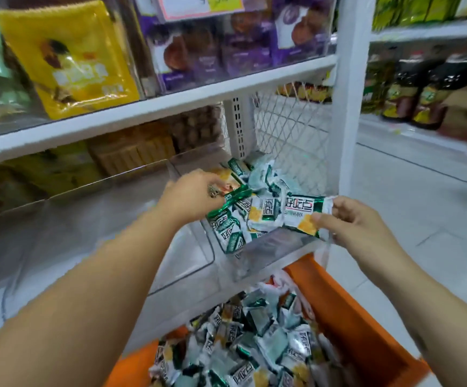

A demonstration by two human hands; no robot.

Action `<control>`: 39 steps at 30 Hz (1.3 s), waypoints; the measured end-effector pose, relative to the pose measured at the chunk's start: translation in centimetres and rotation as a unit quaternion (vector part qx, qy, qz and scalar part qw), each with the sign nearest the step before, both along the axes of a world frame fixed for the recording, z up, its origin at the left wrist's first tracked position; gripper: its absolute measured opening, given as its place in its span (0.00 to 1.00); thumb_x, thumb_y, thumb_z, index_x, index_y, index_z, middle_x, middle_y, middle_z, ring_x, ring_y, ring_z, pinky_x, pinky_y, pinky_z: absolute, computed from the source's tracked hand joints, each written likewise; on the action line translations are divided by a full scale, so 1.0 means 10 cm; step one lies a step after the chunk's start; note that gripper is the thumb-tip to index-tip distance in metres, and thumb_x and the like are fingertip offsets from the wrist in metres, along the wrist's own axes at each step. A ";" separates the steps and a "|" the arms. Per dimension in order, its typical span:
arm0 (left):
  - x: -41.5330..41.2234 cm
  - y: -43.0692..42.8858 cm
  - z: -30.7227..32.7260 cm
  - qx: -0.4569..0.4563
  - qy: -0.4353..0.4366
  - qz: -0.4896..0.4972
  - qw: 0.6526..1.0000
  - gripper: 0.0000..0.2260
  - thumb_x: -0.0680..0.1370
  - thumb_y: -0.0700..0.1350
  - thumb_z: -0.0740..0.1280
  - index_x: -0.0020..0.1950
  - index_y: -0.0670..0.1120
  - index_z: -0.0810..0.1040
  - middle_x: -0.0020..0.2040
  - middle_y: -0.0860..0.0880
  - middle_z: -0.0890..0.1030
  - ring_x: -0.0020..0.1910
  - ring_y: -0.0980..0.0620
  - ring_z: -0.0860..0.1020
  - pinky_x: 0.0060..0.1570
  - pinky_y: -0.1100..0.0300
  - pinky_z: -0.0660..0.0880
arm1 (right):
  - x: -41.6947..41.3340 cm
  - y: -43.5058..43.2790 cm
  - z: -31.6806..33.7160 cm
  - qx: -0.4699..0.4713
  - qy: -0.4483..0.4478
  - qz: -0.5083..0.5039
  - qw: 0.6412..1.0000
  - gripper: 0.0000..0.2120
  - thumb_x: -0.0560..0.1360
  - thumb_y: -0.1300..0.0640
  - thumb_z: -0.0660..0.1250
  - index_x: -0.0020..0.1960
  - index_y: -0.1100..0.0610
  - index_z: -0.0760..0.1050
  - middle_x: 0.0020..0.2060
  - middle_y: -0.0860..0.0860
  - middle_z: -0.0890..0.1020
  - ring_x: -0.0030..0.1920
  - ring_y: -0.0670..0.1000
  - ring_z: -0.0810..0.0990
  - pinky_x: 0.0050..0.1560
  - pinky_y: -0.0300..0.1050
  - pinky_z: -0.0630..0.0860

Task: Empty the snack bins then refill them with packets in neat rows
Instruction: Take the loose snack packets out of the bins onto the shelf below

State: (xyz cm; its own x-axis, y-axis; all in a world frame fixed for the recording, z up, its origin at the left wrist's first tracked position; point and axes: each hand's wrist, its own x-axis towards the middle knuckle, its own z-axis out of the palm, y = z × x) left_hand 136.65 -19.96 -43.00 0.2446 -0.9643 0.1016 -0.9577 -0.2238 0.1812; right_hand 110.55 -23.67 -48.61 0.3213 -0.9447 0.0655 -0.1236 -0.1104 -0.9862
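From the head camera, the clear bin sits on the lower shelf at the right end of the rack, against a wire mesh panel and a white upright post. Loose packets lie jumbled in its back half, and a few stand roughly side by side near the front wall.

The left hand reaches in over the bin's left wall, fingers curled together on the end of a green-edged packet. The right hand is at the bin's right front corner and pinches one white-and-green packet by its crimped end, thumb below and fingers on top. That packet sits level above the front rim, just beside the standing ones.

Directly below, an orange crate holds a heap of packets; the bin's front lip overhangs its far edge. The shelf above carries a yellow bag and purple packs. Dark bottles stand on the next rack to the right.
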 end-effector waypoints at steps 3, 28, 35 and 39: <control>0.00 -0.28 0.05 0.109 -0.058 -0.010 0.992 0.27 0.73 0.55 0.71 0.71 0.54 0.69 0.68 0.48 0.73 0.65 0.46 0.72 0.62 0.50 0.71 | 0.06 -0.09 -0.04 -0.003 -0.014 -0.005 1.000 0.14 0.71 0.57 0.73 0.49 0.66 0.75 0.37 0.63 0.73 0.37 0.51 0.69 0.39 0.45 0.64; 0.10 -0.65 0.07 0.005 -0.121 0.022 0.992 0.07 0.80 0.45 0.64 0.54 0.42 0.73 0.47 0.42 0.77 0.46 0.42 0.76 0.43 0.55 0.71 | 0.12 -0.38 0.06 -0.053 -0.030 -0.021 0.998 0.08 0.72 0.58 0.72 0.49 0.53 0.76 0.42 0.48 0.80 0.45 0.48 0.79 0.47 0.41 0.74; -0.30 0.32 0.55 -0.284 -0.016 -0.009 0.959 0.03 0.77 0.45 0.69 0.45 0.49 0.75 0.41 0.52 0.77 0.41 0.52 0.74 0.43 0.58 0.71 | 0.01 -0.27 0.26 0.003 -0.076 0.086 0.993 0.10 0.72 0.58 0.71 0.53 0.54 0.78 0.50 0.57 0.83 0.53 0.57 0.82 0.57 0.59 0.77; -0.47 1.07 0.57 -0.307 0.017 -0.024 0.951 0.06 0.75 0.43 0.71 0.43 0.49 0.74 0.40 0.52 0.76 0.38 0.55 0.74 0.39 0.67 0.69 | -0.14 0.02 0.16 0.000 0.035 0.184 0.982 0.17 0.66 0.49 0.75 0.51 0.55 0.78 0.50 0.64 0.79 0.52 0.62 0.79 0.61 0.63 0.72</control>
